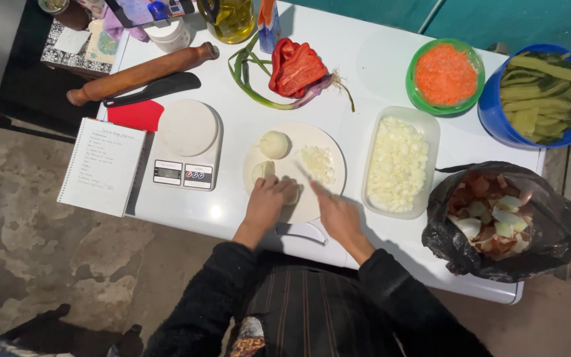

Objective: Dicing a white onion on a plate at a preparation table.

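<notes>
My left hand (pixel 267 199) presses down on an onion piece (pixel 291 194) at the near edge of a round white cutting board (pixel 330 153). My right hand (pixel 336 213) grips a knife (pixel 305 173) whose blade lies next to that piece. On the board lie a peeled whole onion (pixel 274 144), an onion half (pixel 263 170) and a small heap of chopped onion (pixel 318 161).
A clear tub of chopped onion (pixel 398 161) stands right of the board, a black bag of peels (pixel 497 218) beyond it. A kitchen scale (pixel 186 145), notebook (pixel 102 165), rolling pin (pixel 141 73), red pepper (pixel 295 66), green bowl of grated carrot (pixel 445 75) and blue bowl (pixel 542 94) surround them.
</notes>
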